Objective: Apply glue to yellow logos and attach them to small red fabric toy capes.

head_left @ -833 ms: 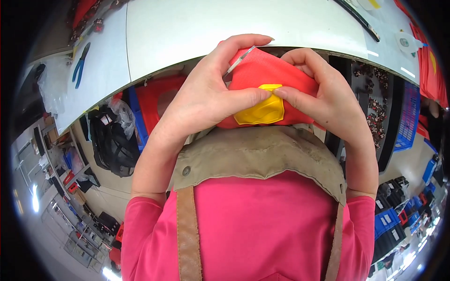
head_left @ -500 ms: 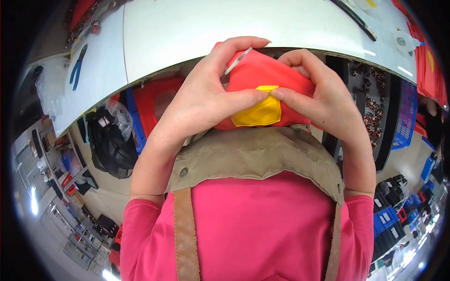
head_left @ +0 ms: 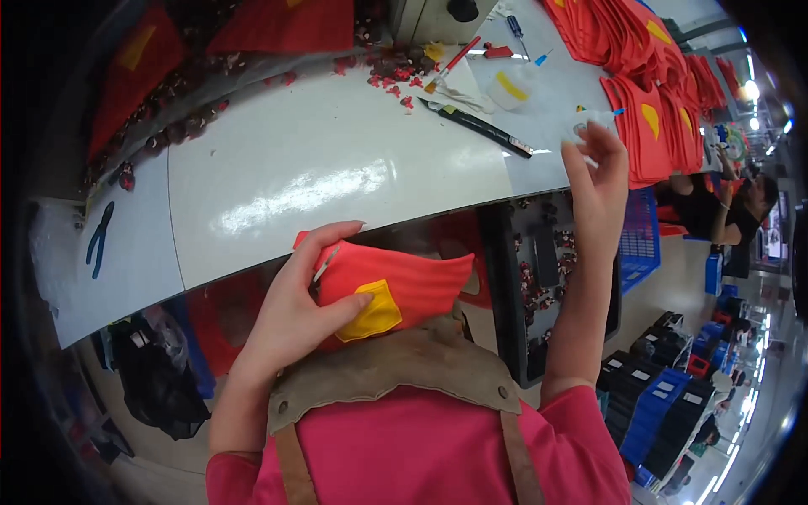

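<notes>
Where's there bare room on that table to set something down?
The widest bare patch of the white table lies between its left seam and the long black tool, beyond the left hand. A smaller one lies between seam and blue-handled pliers. Upper right is crowded: screwdriver, brush, bottle, red fabric stacks near the right hand.
</notes>
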Demonstrator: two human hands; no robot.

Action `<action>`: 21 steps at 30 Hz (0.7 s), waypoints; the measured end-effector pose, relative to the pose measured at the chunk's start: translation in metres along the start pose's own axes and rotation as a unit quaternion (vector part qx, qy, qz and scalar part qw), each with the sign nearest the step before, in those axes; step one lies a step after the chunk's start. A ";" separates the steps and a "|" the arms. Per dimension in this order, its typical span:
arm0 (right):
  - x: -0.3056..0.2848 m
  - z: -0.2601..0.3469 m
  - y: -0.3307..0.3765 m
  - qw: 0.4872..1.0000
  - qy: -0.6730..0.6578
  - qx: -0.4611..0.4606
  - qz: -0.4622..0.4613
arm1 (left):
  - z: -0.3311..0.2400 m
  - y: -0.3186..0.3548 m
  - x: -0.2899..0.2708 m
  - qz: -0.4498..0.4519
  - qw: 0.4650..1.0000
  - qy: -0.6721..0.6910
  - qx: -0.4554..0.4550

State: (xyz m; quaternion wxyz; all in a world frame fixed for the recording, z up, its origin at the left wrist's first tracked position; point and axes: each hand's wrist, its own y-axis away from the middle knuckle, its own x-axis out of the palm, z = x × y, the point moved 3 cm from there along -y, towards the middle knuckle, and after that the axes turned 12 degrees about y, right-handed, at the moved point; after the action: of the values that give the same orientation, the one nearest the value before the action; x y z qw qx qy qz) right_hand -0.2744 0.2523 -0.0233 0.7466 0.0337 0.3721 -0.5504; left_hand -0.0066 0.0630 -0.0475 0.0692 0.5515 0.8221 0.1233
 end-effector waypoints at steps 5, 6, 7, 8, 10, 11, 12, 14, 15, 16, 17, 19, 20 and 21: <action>0.050 -0.035 -0.066 0.991 0.040 -0.121 0.034 | 0.009 -0.004 0.000 -0.014 0.999 0.027 0.041; 0.057 -0.044 -0.079 0.989 0.070 -0.122 0.047 | 0.008 -0.002 0.000 -0.017 0.999 0.023 0.044; 0.052 -0.052 -0.088 0.986 0.107 -0.120 0.049 | 0.003 -0.007 0.001 -0.007 0.998 0.017 0.053; 0.050 -0.057 -0.090 0.986 0.122 -0.052 0.100 | 0.006 -0.008 0.000 -0.005 0.998 0.030 0.054; 0.061 -0.048 -0.087 0.985 0.118 0.004 0.129 | 0.011 -0.007 -0.002 -0.006 0.998 0.044 0.050; 0.060 -0.059 -0.091 0.982 0.136 -0.041 0.122 | 0.012 -0.006 -0.004 -0.002 0.998 0.056 0.042; 0.051 -0.071 -0.093 0.978 0.157 -0.082 0.109 | 0.014 -0.005 -0.005 -0.010 0.998 0.059 0.035; 0.046 -0.028 -0.050 0.986 -0.033 -0.059 0.150 | 0.017 -0.003 -0.007 -0.001 0.997 0.060 0.040; 0.043 -0.005 -0.027 0.985 -0.042 -0.055 0.161 | 0.018 -0.001 -0.008 -0.007 0.998 0.062 0.033; 0.033 0.010 -0.008 0.984 -0.047 -0.049 0.166 | 0.017 0.000 -0.009 -0.001 0.998 0.051 0.038; 0.022 0.012 0.007 0.983 -0.047 -0.047 0.169 | 0.017 0.000 -0.009 0.002 0.998 0.039 0.045; 0.010 0.008 0.037 0.960 -0.029 -0.002 0.279 | 0.015 0.000 -0.009 0.010 0.998 0.049 0.042; 0.010 0.015 0.049 0.954 -0.046 -0.034 0.293 | 0.016 0.000 -0.009 0.013 0.997 0.058 0.042; 0.013 0.023 0.060 0.947 -0.064 -0.069 0.309 | 0.017 0.000 -0.009 0.014 0.997 0.059 0.040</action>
State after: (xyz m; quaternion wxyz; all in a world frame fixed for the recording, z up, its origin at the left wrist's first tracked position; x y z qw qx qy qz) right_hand -0.2102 0.2547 -0.0361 0.9027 0.0600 0.3322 -0.2670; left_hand 0.0009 0.0571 -0.0641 -0.0032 0.5568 0.8214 0.1231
